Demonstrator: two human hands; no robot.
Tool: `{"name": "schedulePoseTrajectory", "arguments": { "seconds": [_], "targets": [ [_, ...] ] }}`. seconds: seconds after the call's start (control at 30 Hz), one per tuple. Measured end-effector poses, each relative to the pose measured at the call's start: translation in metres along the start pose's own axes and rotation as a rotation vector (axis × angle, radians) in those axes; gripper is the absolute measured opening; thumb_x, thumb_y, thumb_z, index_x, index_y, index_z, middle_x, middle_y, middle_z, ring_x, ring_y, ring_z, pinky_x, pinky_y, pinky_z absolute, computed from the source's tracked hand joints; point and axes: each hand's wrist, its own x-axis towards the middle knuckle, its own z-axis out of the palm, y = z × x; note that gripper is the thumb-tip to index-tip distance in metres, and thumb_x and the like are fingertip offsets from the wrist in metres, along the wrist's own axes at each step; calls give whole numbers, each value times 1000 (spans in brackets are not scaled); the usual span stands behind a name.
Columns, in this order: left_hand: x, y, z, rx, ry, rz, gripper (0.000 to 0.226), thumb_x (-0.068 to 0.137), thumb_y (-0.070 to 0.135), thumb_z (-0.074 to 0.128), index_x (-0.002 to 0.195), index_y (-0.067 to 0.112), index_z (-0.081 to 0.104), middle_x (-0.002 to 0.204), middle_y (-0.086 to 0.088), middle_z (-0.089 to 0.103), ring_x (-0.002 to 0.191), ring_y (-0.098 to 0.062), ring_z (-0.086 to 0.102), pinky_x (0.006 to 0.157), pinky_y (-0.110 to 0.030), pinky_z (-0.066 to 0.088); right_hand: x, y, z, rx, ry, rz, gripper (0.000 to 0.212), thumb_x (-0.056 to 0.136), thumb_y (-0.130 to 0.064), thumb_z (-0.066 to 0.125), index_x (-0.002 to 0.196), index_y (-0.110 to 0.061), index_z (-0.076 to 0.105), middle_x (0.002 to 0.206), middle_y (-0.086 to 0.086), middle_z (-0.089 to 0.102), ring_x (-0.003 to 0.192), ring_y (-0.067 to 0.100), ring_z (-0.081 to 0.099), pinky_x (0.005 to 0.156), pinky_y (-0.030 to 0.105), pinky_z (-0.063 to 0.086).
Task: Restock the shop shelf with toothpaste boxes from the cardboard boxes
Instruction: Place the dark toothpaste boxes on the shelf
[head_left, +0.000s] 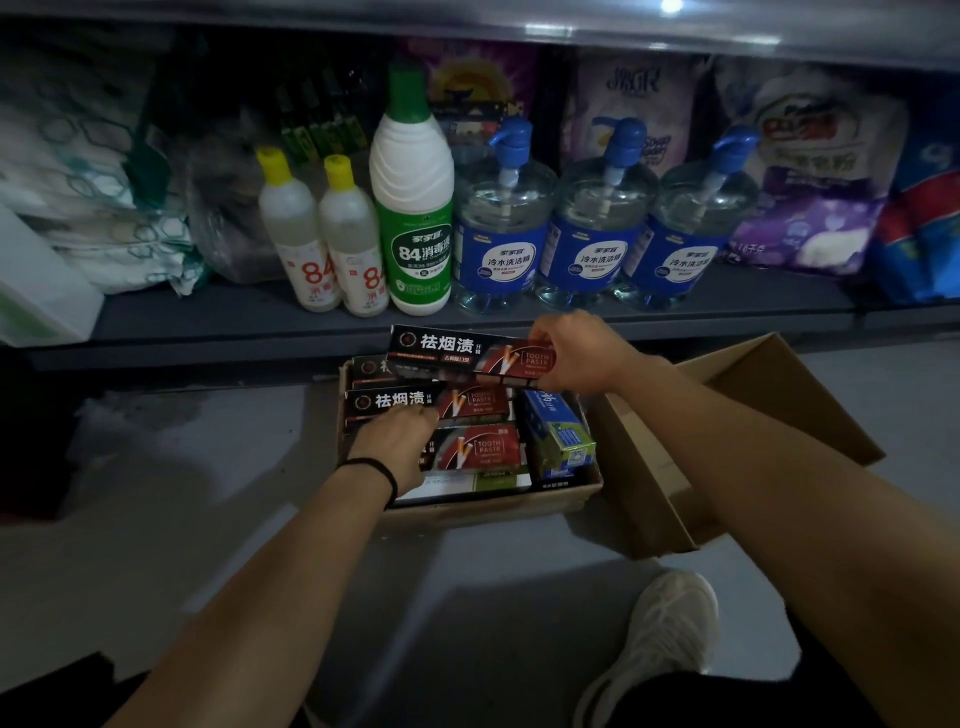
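Observation:
An open cardboard box (483, 506) sits on the floor below the dark shelf (218, 317). It holds several black-and-red toothpaste boxes (467, 447) and a blue-green one (558, 431). My right hand (576, 353) grips the right end of one black-and-red toothpaste box (457, 353), lifted above the carton near the shelf edge. My left hand (397, 441), a black band on its wrist, lies in the carton with its fingers on another black-and-red box (400, 400); whether it grips that box is hidden.
The shelf carries two yellow-capped bottles (306, 244), a green-and-white disinfectant bottle (413, 208), three blue pump bottles (592, 228) and bagged goods (810, 171). The carton's flap (769, 410) stands open at right. My shoe (670, 623) rests on the grey floor.

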Motion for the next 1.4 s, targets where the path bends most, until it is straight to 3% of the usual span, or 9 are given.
{"name": "schedulePoseTrajectory", "arguments": {
  "seconds": [0.27, 0.33, 0.5, 0.67, 0.8, 1.0, 1.17, 1.3, 1.4],
  "targets": [
    [-31, -1, -82, -9, 168, 38, 43, 74, 35, 76, 107, 19, 55, 112, -1, 58, 103, -20, 55, 81, -35, 49, -39, -26, -64, -74, 135, -40, 42, 69, -24, 80, 104, -14, 59, 91, 1, 64, 83, 17, 58, 67, 29, 46],
    [-45, -1, -106, 11, 235, 32, 41, 73, 32, 76, 107, 20, 55, 113, 0, 58, 104, -21, 56, 81, -36, 49, -51, -37, -87, -91, 158, -45, 41, 69, -23, 79, 104, -14, 59, 93, 1, 63, 84, 17, 56, 66, 28, 43],
    [-83, -2, -164, 82, 359, 45, 45, 71, 36, 76, 109, 23, 55, 113, 2, 59, 103, -20, 57, 81, -37, 51, -84, -68, -141, -145, 244, -67, 43, 67, -22, 80, 104, -11, 61, 92, 3, 65, 85, 22, 61, 70, 34, 51],
    [-122, -1, -221, 116, 454, 24, 51, 66, 37, 77, 110, 24, 55, 112, 3, 58, 106, -20, 55, 84, -39, 51, -110, -99, -193, -175, 329, -88, 43, 66, -23, 81, 104, -15, 62, 88, -2, 63, 80, 18, 58, 66, 28, 47],
    [-142, -6, -264, 183, 491, 30, 47, 68, 27, 73, 111, 24, 54, 113, 5, 57, 108, -18, 52, 84, -38, 50, -118, -118, -231, -182, 409, -99, 46, 64, -23, 81, 105, -14, 63, 92, 2, 68, 83, 21, 62, 71, 33, 53],
    [-148, -31, -319, 208, 561, 2, 50, 70, 27, 75, 115, 25, 52, 117, 3, 57, 108, -18, 52, 85, -37, 49, -99, -142, -277, -227, 469, -128, 43, 64, -21, 81, 102, -11, 63, 88, 3, 67, 77, 20, 62, 71, 37, 57],
    [-138, -61, -359, 217, 591, -22, 51, 74, 32, 74, 119, 25, 50, 119, 5, 54, 110, -14, 50, 83, -33, 46, -59, -158, -308, -246, 506, -163, 40, 66, -18, 80, 101, -12, 62, 86, -1, 64, 78, 18, 60, 65, 27, 49],
    [-121, -96, -385, 240, 651, -50, 49, 73, 35, 75, 115, 26, 51, 117, 6, 55, 107, -14, 51, 76, -29, 43, -13, -170, -325, -262, 548, -194, 45, 67, -20, 81, 108, -14, 62, 95, 1, 66, 84, 17, 60, 75, 31, 54],
    [-107, -122, -399, 226, 689, -73, 47, 72, 33, 76, 112, 25, 53, 114, 5, 57, 105, -16, 52, 80, -35, 48, 26, -179, -331, -299, 572, -214, 45, 72, -25, 79, 111, -14, 59, 97, 2, 66, 83, 17, 59, 75, 31, 54]
  ]
}}
